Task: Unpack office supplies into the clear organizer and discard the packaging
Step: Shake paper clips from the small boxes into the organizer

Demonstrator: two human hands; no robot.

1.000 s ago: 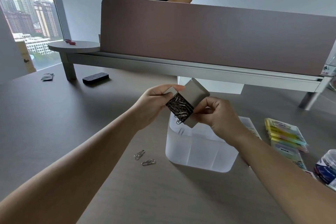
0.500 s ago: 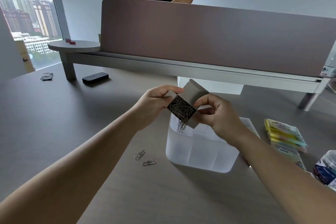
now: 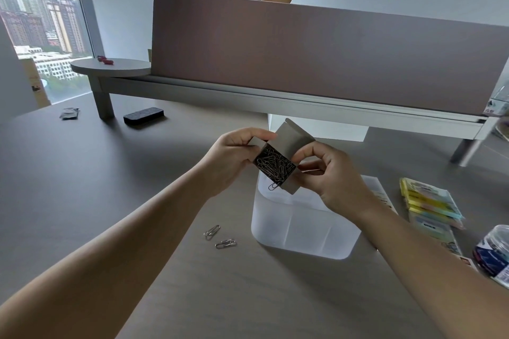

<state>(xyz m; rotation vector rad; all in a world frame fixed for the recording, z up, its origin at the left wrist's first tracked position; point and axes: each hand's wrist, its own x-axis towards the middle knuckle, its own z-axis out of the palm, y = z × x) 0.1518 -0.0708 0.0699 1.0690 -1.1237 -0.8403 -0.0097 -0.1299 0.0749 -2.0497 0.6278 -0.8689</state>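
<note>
A small grey cardboard box [image 3: 296,140] full of metal paper clips [image 3: 274,164] is held tilted, open side toward me, over the clear organizer [image 3: 300,228]. My left hand [image 3: 231,157] pinches its left flap and my right hand [image 3: 330,176] grips its right side. One clip hangs from the box's lower edge above the organizer's rim. Two loose paper clips [image 3: 219,237] lie on the desk left of the organizer.
Packs of sticky notes [image 3: 429,201] and a clear tub with a blue label [image 3: 493,250] lie at the right. A paper sheet [image 3: 380,192] sits behind the organizer. A black eraser [image 3: 143,115] lies far left. A person stands behind the brown divider [image 3: 316,55].
The box stays tilted over the organizer; the dangling clips have shifted slightly at its lower edge. Both hands keep their hold with little movement.
</note>
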